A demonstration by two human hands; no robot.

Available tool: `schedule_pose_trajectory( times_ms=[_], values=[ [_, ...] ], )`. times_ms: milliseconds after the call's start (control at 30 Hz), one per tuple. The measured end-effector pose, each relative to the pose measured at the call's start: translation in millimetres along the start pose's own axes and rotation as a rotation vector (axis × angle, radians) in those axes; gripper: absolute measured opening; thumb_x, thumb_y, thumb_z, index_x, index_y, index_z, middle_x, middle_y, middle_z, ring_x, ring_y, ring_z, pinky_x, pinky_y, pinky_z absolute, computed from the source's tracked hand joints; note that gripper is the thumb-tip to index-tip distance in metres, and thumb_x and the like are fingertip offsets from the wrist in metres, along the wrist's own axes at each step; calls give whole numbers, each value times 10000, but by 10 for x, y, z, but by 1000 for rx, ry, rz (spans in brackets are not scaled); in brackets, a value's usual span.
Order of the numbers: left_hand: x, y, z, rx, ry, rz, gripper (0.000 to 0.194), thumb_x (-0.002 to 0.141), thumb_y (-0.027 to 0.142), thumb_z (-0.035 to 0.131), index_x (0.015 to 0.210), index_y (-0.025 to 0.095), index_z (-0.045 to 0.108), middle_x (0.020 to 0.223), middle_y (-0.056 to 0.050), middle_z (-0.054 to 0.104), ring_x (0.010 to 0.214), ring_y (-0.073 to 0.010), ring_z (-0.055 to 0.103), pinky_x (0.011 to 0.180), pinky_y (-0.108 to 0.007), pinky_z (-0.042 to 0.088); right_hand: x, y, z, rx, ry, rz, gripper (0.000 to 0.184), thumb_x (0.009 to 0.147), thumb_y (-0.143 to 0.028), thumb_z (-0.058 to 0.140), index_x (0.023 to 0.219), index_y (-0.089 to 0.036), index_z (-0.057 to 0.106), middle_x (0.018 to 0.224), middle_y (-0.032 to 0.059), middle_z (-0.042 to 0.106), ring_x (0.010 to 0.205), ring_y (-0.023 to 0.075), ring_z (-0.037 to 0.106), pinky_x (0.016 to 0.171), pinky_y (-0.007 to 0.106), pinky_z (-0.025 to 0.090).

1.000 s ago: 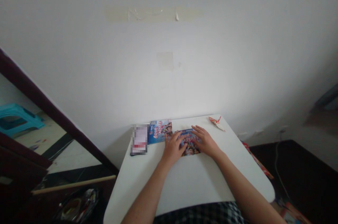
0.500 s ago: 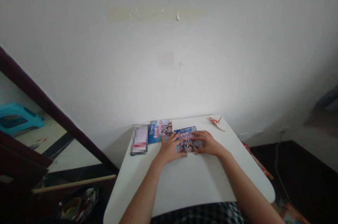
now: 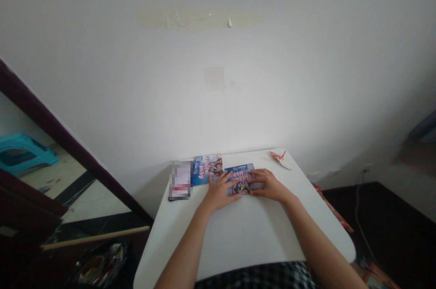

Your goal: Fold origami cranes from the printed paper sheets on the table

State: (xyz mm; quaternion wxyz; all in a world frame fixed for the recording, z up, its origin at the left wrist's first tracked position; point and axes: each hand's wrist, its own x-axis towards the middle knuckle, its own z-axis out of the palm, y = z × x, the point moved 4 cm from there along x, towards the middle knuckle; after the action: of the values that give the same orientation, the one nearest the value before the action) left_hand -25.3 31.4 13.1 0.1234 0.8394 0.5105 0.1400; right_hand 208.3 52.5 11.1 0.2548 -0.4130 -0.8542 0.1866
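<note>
Rightmost flyer [image 3: 242, 184] slightly farther off than a second ago, both hands [image 3: 217, 193] [image 3: 271, 186] spread loosely across it

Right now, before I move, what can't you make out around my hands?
Head view, hidden: parts of the near leaflet, covered by your left hand and right hand.
Head view, blurred: the face of the phone-like thing, masked by coarse pixels.
Head view, too small: fine print on the far leaflet.
Head view, cut off: the checked cloth, by the bottom edge.
</note>
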Motion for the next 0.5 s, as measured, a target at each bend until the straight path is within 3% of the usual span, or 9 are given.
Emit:
schedule_pose_trajectory(
  times_ms=[100,267,500],
  values=[
    [-5,1,-2,-16,13,-1,505,876,574,625,1357,426,590,1603,-37,414,1500,-347,331,1144,-789,-46,-3,-32,-26,15,9,3,289,804,-471,766,1062,-342,785,1381,42,643,1304,310,547,1133,539,388],
    [-1,5,-12,-49,32,-21,421,901,530,613,1301,402,638,1575,-37,460,1491,-332,349,1142,-791,-60,-5,-18,-56,79,46,-9,339,723,-427,847,1033,-299,796,1332,77,675,1277,329,577,1113,542,430],
    [-3,20,-51,-80,107,-49,386,946,558,518,1225,356,693,1466,-39,591,1425,-299,452,1177,-755,-46,10,66,-41,140,70,-3,232,835,-381,721,1018,-255,785,1225,99,729,1207,311,636,1121,569,415]
  ],
)
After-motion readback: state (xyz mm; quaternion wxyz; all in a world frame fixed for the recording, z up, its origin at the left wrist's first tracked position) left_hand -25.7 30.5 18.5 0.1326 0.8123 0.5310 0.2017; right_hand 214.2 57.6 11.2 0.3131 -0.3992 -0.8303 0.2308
